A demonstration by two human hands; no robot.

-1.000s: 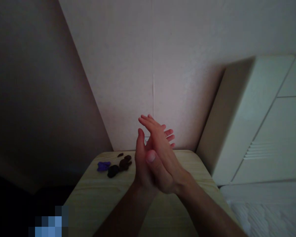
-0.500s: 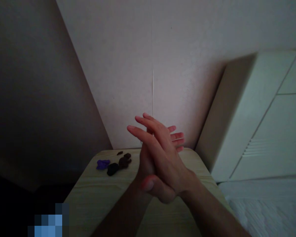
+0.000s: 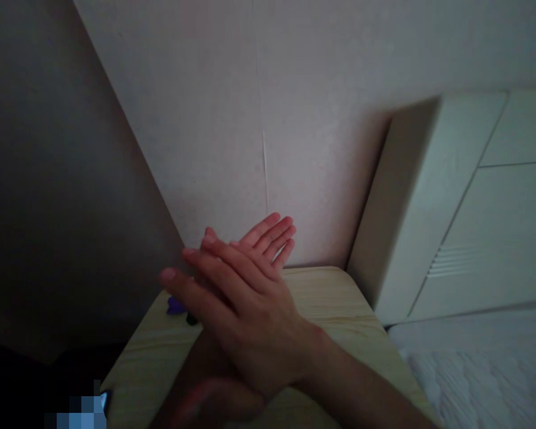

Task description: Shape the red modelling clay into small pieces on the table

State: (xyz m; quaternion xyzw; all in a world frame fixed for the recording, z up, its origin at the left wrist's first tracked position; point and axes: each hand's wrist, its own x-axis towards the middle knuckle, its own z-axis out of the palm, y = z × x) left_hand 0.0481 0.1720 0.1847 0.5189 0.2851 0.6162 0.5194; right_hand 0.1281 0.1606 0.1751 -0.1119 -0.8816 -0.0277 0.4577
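My right hand (image 3: 254, 316) lies across my left hand (image 3: 265, 238), palm toward palm, above the wooden table. Its fingers are stretched out toward the upper left and stand apart. Beneath it, my left hand points up and to the right with straight, slightly spread fingers. Whatever may lie between the palms is hidden. Beyond my right fingertips, a purple soft lump (image 3: 175, 305) rests on the table, partly covered. A small piece of a black lump (image 3: 192, 319) shows beside it.
The pale wooden table (image 3: 326, 298) has rounded far corners and meets a light wall (image 3: 214, 119). On the right stand a cream headboard (image 3: 486, 226) and a white quilted mattress (image 3: 473, 369). At the lower left edge is a pixelated bright device (image 3: 103, 400).
My right hand has slid left and down across my left hand, whose fingers now show more. The dark brown lumps are now covered. The view has shifted slightly.
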